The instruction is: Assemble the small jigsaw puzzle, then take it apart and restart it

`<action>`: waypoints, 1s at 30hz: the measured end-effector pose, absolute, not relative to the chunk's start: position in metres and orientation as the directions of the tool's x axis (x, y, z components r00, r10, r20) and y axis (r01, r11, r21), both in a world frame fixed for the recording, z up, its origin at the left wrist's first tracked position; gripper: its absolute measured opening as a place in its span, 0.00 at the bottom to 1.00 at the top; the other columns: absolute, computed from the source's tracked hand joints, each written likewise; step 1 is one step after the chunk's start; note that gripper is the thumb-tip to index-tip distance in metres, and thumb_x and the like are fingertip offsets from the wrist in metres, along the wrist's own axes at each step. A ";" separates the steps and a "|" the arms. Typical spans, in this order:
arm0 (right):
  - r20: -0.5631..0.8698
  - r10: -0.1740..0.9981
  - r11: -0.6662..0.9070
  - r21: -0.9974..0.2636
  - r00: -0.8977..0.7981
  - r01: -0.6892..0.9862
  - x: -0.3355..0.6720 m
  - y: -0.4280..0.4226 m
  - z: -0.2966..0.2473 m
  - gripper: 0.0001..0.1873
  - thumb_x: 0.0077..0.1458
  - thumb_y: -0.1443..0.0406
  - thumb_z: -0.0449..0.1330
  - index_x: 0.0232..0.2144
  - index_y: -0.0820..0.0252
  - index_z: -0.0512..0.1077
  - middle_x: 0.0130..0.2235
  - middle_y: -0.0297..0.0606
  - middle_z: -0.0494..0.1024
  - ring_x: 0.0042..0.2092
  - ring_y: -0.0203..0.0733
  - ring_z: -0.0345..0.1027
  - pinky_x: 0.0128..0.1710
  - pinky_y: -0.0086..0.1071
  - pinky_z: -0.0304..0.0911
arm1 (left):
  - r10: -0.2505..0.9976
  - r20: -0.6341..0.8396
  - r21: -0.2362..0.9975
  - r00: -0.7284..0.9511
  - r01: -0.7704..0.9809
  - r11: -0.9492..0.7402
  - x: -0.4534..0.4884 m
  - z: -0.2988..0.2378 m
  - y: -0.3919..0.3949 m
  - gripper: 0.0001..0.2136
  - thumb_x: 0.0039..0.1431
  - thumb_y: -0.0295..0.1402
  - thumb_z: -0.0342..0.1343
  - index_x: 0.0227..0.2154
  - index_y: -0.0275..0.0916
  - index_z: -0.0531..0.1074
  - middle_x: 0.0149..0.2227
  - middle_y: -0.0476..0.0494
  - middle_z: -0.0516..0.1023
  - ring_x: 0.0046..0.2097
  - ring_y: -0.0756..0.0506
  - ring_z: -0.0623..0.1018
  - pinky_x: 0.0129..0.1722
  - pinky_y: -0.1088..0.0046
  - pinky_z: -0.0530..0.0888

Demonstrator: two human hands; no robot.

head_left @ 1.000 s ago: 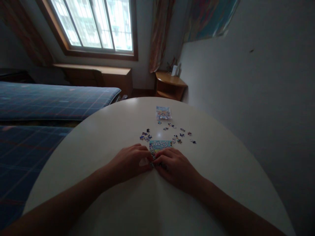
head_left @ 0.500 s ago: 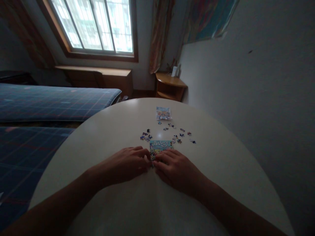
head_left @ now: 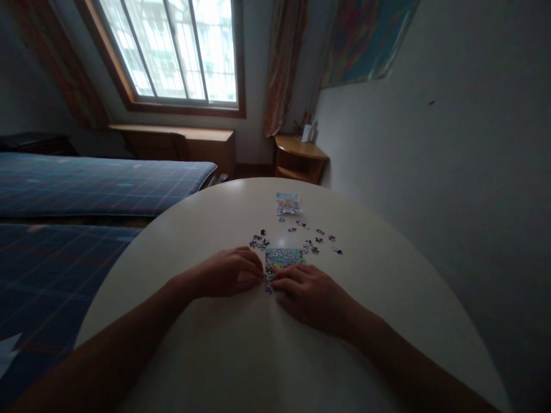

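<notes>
The partly joined puzzle (head_left: 279, 259) lies on the counter (head_left: 241, 355), its lower right under the loosely outstretched right hand (head_left: 307, 292). The left hand (head_left: 232, 271) curls at its left edge, pinching something or not, I cannot tell. Beyond lie loose pieces (head_left: 319, 240).

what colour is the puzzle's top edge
Light blue-green on the jigsaw puzzle, in the head view.

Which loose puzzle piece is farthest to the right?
The dark-and-white piece at the scatter's right end; all other loose pieces lie farther left.
</notes>
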State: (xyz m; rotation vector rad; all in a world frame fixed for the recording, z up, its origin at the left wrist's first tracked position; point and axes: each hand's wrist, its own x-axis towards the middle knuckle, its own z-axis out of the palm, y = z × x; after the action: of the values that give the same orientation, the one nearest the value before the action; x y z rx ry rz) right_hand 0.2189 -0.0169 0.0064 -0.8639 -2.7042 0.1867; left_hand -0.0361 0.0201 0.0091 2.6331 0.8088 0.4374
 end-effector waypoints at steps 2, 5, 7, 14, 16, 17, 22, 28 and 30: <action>0.279 0.611 0.791 -0.268 -0.741 0.551 0.227 -0.007 0.006 0.12 0.63 0.64 0.58 0.48 0.55 0.74 0.50 0.40 0.79 0.52 0.44 0.71 0.54 0.43 0.65 | 0.694 0.268 0.402 0.668 0.577 -0.711 -0.044 0.000 0.035 0.08 0.65 0.33 0.54 0.37 0.43 0.79 0.41 0.46 0.80 0.44 0.46 0.77 0.46 0.71 0.72; 0.331 0.719 0.694 -0.295 -0.612 0.656 0.253 0.015 0.007 0.10 0.63 0.63 0.58 0.45 0.55 0.76 0.48 0.41 0.80 0.50 0.45 0.72 0.53 0.44 0.66 | 0.823 0.318 0.385 0.471 0.729 -0.566 -0.055 -0.013 0.053 0.11 0.66 0.36 0.51 0.37 0.41 0.78 0.41 0.44 0.80 0.44 0.44 0.77 0.47 0.66 0.72; 0.352 0.811 0.572 -0.314 -0.466 0.758 0.277 0.033 0.005 0.12 0.63 0.62 0.56 0.45 0.57 0.76 0.47 0.43 0.80 0.50 0.47 0.72 0.54 0.45 0.65 | 0.880 0.332 0.400 0.339 0.794 -0.457 -0.058 -0.019 0.060 0.10 0.64 0.36 0.51 0.37 0.41 0.78 0.40 0.43 0.79 0.41 0.44 0.78 0.44 0.66 0.73; 0.441 0.898 0.094 -0.195 0.001 0.976 0.351 0.083 -0.032 0.21 0.60 0.62 0.53 0.51 0.68 0.74 0.53 0.53 0.76 0.55 0.55 0.68 0.59 0.47 0.60 | 0.888 0.366 0.358 0.277 0.839 -0.409 -0.055 -0.036 0.067 0.11 0.62 0.37 0.52 0.41 0.40 0.76 0.48 0.40 0.77 0.52 0.39 0.74 0.56 0.57 0.69; 0.425 0.904 0.018 -0.162 0.053 0.987 0.358 0.089 -0.045 0.24 0.60 0.61 0.52 0.52 0.71 0.73 0.55 0.56 0.74 0.57 0.55 0.66 0.60 0.47 0.58 | 0.889 0.372 0.343 0.266 0.851 -0.398 -0.055 -0.041 0.067 0.13 0.62 0.38 0.51 0.44 0.38 0.75 0.53 0.38 0.74 0.56 0.37 0.71 0.60 0.55 0.66; 0.412 0.908 -0.007 -0.156 0.071 0.988 0.360 0.091 -0.049 0.24 0.61 0.60 0.51 0.52 0.71 0.73 0.55 0.57 0.74 0.58 0.55 0.66 0.61 0.47 0.58 | 0.891 0.370 0.338 0.263 0.855 -0.393 -0.056 -0.043 0.068 0.14 0.62 0.38 0.51 0.46 0.38 0.74 0.54 0.37 0.73 0.56 0.37 0.71 0.60 0.54 0.66; 0.387 0.915 -0.050 -0.168 0.112 0.984 0.360 0.094 -0.056 0.25 0.62 0.58 0.50 0.53 0.69 0.73 0.56 0.55 0.73 0.58 0.54 0.65 0.61 0.46 0.57 | 0.894 0.366 0.322 0.258 0.866 -0.382 -0.055 -0.042 0.066 0.14 0.63 0.38 0.50 0.46 0.39 0.74 0.54 0.38 0.74 0.56 0.37 0.71 0.59 0.54 0.67; 0.376 0.916 -0.070 -0.189 0.138 0.979 0.356 0.093 -0.052 0.24 0.61 0.59 0.50 0.52 0.67 0.73 0.55 0.55 0.73 0.57 0.53 0.65 0.60 0.46 0.57 | 0.854 0.427 0.299 0.297 0.845 -0.443 -0.034 -0.029 0.054 0.10 0.65 0.38 0.52 0.42 0.42 0.75 0.48 0.42 0.77 0.52 0.39 0.73 0.54 0.57 0.72; 0.378 0.915 -0.068 -0.194 0.139 0.979 0.355 0.092 -0.051 0.24 0.60 0.59 0.51 0.52 0.67 0.73 0.55 0.54 0.73 0.57 0.53 0.65 0.60 0.45 0.57 | 0.844 0.425 0.285 0.327 0.837 -0.467 -0.028 -0.028 0.049 0.10 0.65 0.37 0.53 0.43 0.43 0.76 0.48 0.42 0.77 0.52 0.39 0.73 0.53 0.57 0.73</action>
State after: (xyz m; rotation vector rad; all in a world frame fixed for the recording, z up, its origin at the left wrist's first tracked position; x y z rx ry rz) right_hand 0.3547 0.0923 -0.0513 -2.0273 -1.8179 -0.2170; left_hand -0.0276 0.0492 -0.0279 2.5475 1.6142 0.8302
